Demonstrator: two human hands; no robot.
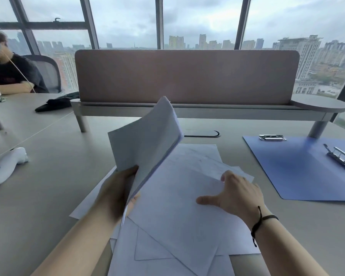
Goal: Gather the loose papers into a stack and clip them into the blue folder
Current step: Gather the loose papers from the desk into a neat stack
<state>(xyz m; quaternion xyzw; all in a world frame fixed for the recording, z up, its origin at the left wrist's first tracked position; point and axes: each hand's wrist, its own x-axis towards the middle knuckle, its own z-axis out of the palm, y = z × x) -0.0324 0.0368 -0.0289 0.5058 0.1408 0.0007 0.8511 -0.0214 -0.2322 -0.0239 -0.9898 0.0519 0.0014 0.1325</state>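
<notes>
My left hand (116,194) grips a stack of white papers (145,136) by its lower edge and holds it raised and tilted above the desk. Several loose white sheets (179,212) lie fanned out and overlapping on the desk below. My right hand (235,193) rests flat on those loose sheets, fingers spread, fingertips at the edge of one sheet. The blue folder (299,168) lies open at the right, with a metal clip (341,157) on its right side and a second clip (272,137) at its top edge.
A white handheld device (6,165) lies at the left of the grey desk (48,196). A brown divider screen (187,76) stands behind the papers. A dark cloth (56,104) lies at its left end. Another person (8,74) sits at the far left.
</notes>
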